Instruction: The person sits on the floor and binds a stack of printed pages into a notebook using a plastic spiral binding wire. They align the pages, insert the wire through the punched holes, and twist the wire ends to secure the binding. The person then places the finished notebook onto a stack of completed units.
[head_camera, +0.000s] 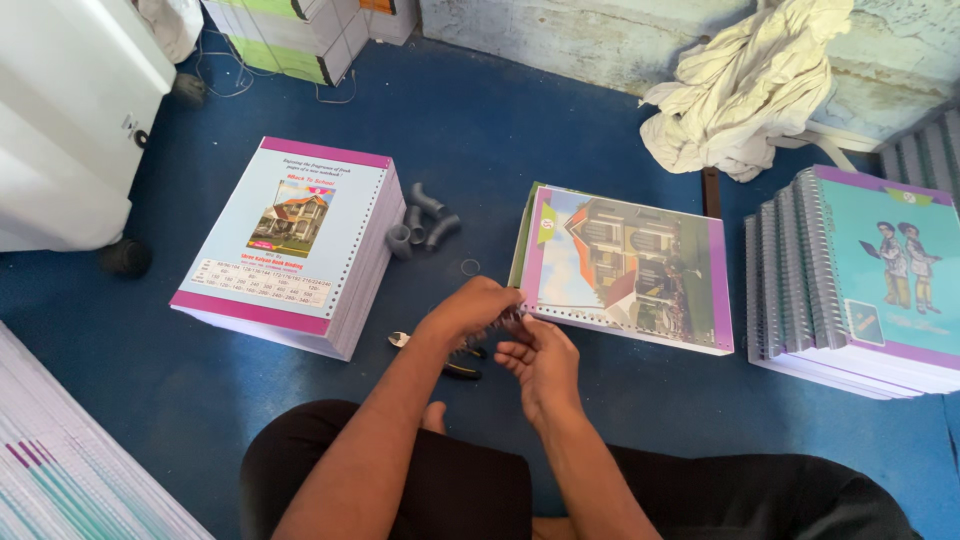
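I'm threading the wire spiral (508, 322) into the notebook (628, 268) at two o'clock: left hand (468, 312) and right hand (540, 362) both pinch it. Next, I judge, steady twisting along the punched edge.

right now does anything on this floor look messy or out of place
A crumpled cream cloth lies heaped against the wall, and pliers lie loose on the blue floor under the left hand. The notebook stacks look tidy.

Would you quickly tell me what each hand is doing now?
Left hand: closed on the spiral wire.
Right hand: fingers curled, touching the same wire.
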